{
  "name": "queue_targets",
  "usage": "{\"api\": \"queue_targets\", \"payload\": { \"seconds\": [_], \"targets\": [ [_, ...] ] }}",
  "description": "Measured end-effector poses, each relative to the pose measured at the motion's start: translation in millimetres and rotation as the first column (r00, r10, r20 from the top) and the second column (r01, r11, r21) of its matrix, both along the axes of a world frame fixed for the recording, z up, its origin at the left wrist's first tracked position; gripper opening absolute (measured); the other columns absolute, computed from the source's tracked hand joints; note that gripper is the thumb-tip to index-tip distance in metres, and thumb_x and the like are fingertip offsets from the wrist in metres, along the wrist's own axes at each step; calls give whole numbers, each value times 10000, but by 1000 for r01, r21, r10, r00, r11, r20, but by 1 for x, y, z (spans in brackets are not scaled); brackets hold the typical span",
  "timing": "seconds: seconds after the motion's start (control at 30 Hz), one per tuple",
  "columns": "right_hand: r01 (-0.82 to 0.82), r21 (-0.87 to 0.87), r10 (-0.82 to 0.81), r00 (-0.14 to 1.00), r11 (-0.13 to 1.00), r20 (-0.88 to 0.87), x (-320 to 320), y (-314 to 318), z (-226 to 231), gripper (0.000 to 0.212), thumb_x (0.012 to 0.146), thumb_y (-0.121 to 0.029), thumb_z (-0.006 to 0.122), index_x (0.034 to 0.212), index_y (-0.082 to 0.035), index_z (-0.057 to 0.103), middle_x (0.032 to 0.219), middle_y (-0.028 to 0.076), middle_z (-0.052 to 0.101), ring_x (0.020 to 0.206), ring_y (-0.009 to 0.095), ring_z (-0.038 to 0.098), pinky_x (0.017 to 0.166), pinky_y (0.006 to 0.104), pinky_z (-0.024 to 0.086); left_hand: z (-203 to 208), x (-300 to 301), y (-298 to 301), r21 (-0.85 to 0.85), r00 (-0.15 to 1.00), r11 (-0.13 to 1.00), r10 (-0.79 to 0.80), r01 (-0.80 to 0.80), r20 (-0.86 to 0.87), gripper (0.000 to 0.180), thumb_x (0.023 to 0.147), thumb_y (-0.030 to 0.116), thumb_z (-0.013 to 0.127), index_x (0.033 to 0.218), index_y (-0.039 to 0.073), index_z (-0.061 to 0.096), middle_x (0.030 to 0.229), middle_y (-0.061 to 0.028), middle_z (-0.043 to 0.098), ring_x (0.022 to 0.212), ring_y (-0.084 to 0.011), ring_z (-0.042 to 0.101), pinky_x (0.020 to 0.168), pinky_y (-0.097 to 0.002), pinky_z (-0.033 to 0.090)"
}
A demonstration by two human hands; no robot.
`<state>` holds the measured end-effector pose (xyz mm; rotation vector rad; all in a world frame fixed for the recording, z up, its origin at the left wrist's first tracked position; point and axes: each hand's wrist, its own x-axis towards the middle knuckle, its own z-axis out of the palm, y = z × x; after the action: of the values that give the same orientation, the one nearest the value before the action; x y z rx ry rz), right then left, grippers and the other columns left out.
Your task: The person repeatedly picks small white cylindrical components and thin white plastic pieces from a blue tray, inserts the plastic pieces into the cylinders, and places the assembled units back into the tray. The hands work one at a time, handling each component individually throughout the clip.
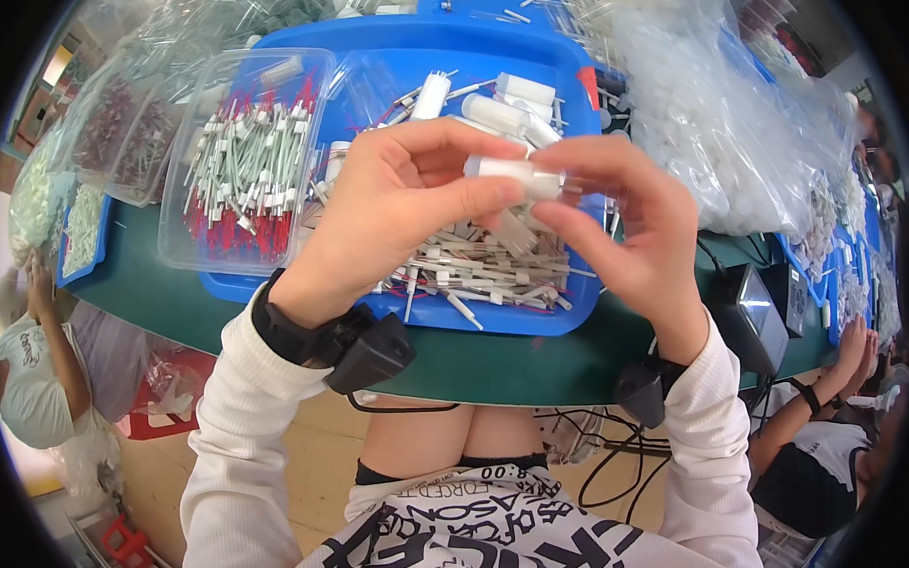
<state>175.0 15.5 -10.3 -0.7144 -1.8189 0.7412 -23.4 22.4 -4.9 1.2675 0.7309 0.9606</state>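
Above a blue tray [551, 321], my two hands meet at a small white plastic cylinder [498, 169] with a translucent end. My left hand [376, 192] pinches it between thumb and fingers. From the other side, the thumb and fingers of my right hand [637, 208] close round its right end, where a thin white piece sticks out; motion smears this part. Similar white cylinders [494, 112] lie in the tray behind my hands. Below them is a heap of thin white sticks [484, 273], some with red wires.
A clear plastic box [176, 239] of white-and-red wired sticks overlaps the tray's left side. Plastic bags of white parts [710, 145] crowd the right. Black boxes with cables [746, 319] stand on the green table [507, 367]. Other people's hands [852, 355] work at both sides.
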Motion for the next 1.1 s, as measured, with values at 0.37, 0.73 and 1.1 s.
{"api": "queue_targets", "payload": {
  "seconds": [0.37, 0.73, 1.1],
  "targets": [
    [-84, -255, 34, 980, 963, -194, 1, -4, 5, 251, 777, 14, 613, 1020, 57, 571, 981, 113, 616, 873, 161, 607, 745, 259, 498, -5, 7, -9, 238, 981, 952, 195, -192, 13, 282, 744, -73, 603, 1024, -71, 571, 1010, -166, 612, 878, -182, 611, 786, -279, 508],
    [155, 36, -156, 987, 987, 36, 1, -3, 4, 256, 709, -50, 696, 957, -16, 644, 774, 87, 634, 659, 132, 611, 621, 229, 503, -9, 9, -5, 537, 970, 811, 238, -231, 57, 294, 731, -135, 576, 1011, -48, 605, 1021, -176, 588, 891, -187, 578, 726, -247, 504],
    [193, 196, -213, 973, 962, 89, 0, -5, 1, 286, 661, -48, 718, 940, -42, 656, 721, 77, 618, 596, 142, 587, 528, 225, 452, -8, 4, -7, 659, 958, 736, 274, -154, -83, 275, 728, -122, 591, 984, -28, 630, 997, -158, 604, 819, -158, 582, 677, -222, 478]
  ]
}}
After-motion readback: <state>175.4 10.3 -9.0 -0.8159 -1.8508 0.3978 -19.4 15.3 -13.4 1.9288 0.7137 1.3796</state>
